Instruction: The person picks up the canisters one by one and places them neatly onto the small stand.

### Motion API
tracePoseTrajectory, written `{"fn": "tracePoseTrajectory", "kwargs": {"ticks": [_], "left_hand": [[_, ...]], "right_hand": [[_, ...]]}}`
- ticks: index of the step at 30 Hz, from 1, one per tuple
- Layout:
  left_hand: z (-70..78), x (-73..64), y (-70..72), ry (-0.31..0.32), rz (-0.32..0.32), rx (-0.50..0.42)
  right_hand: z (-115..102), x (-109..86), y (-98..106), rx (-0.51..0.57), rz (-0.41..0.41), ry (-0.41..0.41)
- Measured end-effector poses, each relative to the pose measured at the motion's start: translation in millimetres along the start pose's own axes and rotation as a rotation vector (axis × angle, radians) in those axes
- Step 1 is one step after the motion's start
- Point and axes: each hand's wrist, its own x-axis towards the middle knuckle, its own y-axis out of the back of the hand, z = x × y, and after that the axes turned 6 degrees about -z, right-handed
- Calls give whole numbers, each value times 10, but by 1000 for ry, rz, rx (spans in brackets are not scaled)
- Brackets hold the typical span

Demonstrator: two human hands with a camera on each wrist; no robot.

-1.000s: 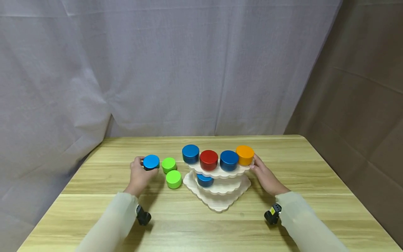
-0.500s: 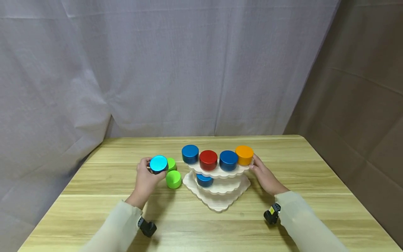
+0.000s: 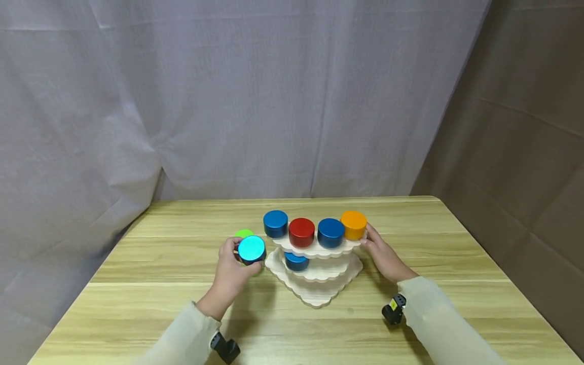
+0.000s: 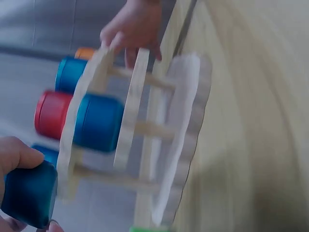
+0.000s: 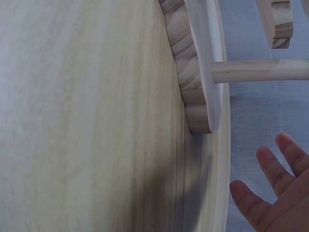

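My left hand (image 3: 231,274) pinches a blue round tin (image 3: 252,249) between thumb and fingers, just left of a three-tier wooden stand (image 3: 319,289) with scalloped edges. On its top tier stand a blue tin (image 3: 276,224), a red tin (image 3: 301,232), a darker blue tin (image 3: 330,233) and an orange tin (image 3: 353,225). Another blue tin (image 4: 99,123) sits on the middle tier. At the top tier's right end, my right hand (image 3: 385,258) holds the edge beside the orange tin; its other fingers (image 5: 273,169) hang loosely in the right wrist view.
Two green tins stand on the table left of the stand; one green tin (image 3: 244,233) shows over my left hand, the other is mostly hidden behind the held tin. Grey cloth (image 3: 228,101) hangs behind the wooden table (image 3: 347,334), brown cloth (image 3: 520,167) at right.
My left hand has lifted the blue tin from beside the green tins and carried it right and toward the stand, now covering one green tin. My right hand has stayed in place.
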Motion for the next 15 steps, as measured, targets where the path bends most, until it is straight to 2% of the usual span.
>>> {"fn": "tracePoseTrajectory", "kwargs": {"ticks": [5, 15], "left_hand": [[61, -120, -188, -23, -57, -37], [146, -300, -497, -42, -116, -67]], "right_hand": [[-3, -6, -7, 12, 2, 4], [2, -14, -7, 17, 6, 14]]}}
